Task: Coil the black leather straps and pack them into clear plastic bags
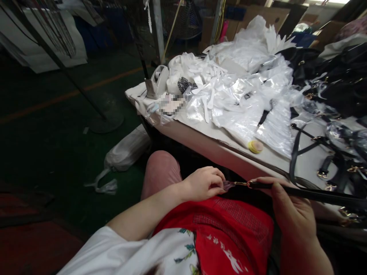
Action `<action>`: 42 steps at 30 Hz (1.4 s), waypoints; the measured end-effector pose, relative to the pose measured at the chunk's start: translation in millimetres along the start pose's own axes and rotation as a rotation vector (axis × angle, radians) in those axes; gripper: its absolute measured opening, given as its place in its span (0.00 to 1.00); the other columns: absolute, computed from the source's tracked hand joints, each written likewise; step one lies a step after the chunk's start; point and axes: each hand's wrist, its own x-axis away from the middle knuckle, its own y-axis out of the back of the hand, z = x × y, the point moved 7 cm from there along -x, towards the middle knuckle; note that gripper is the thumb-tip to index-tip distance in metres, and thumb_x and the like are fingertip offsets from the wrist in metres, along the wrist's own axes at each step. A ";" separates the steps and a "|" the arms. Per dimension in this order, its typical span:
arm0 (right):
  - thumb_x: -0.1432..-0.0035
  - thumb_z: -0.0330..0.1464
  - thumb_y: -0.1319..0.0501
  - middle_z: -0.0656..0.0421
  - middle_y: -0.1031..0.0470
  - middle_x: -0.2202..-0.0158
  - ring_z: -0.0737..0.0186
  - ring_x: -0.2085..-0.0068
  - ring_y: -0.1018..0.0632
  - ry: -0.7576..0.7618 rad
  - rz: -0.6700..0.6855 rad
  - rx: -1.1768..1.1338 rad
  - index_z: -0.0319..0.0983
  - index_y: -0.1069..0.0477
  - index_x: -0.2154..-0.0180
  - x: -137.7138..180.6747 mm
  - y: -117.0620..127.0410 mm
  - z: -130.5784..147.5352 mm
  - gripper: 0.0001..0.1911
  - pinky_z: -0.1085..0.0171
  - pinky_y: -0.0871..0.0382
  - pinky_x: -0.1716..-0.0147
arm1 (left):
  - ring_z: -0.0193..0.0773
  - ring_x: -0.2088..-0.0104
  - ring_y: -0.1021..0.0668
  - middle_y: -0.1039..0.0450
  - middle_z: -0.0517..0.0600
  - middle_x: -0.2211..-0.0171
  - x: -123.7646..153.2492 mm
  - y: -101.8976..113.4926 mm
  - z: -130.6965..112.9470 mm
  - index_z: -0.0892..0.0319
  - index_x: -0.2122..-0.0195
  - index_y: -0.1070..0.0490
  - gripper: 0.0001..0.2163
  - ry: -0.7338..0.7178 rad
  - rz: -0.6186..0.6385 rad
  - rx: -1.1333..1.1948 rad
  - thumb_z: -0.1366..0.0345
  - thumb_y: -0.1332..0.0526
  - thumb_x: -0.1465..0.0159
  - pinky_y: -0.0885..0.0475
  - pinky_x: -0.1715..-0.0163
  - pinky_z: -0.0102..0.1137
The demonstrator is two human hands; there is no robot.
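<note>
Head view: pinches black strap (323,195) between right thumb and fingers (268,180) beside tabletop (275,161), closes left fingers (215,179) on clear plastic (228,185) at gold clasp (241,184); looks light, bendable, smooth, best gripped near that metal end

1. Overall dim; the green floor (63,152) and left side sink into deep shadow.
2. A blown-out bright strip (329,1) shows at the upper right edge.
3. The plastic bags (241,95) on the worktop (308,162) throw white glare.
4. Black bags (338,72) lose detail in darkness.
5. The hands (204,184) are softly lit, slightly soft-edged.
6. Wide-angle distortion stretches the borders; the background is blurry.
7. One patch (172,104) is pixelated.
</note>
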 end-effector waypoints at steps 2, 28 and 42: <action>0.35 0.40 0.41 0.56 0.19 0.59 0.56 0.58 0.19 -0.018 0.035 0.047 0.42 0.21 0.59 -1.1 -2.4 -4.0 0.12 0.61 0.25 0.54 | 0.38 0.58 0.24 0.23 0.53 0.57 -0.9 0.8 -2.8 0.59 0.70 0.24 0.05 -0.001 0.008 0.009 0.66 0.37 0.37 0.31 0.55 0.31; 0.36 0.45 0.43 0.54 0.25 0.43 0.49 0.42 0.27 -0.151 0.232 -0.006 0.47 0.24 0.48 -6.6 -31.3 -17.3 0.19 0.50 0.36 0.40 | 0.32 0.71 0.25 0.25 0.48 0.72 -5.0 -24.2 6.9 0.61 0.68 0.28 0.21 0.230 -0.031 0.154 0.57 0.55 0.28 0.32 0.67 0.25; 0.35 0.56 0.59 0.51 0.20 0.50 0.47 0.41 0.26 -0.234 0.093 -0.513 0.45 0.21 0.51 -18.2 -28.4 -4.0 0.36 0.47 0.42 0.36 | 0.37 0.63 0.21 0.20 0.54 0.63 -12.1 -27.7 12.3 0.64 0.59 0.22 0.16 0.182 -0.002 0.310 0.61 0.48 0.30 0.28 0.59 0.29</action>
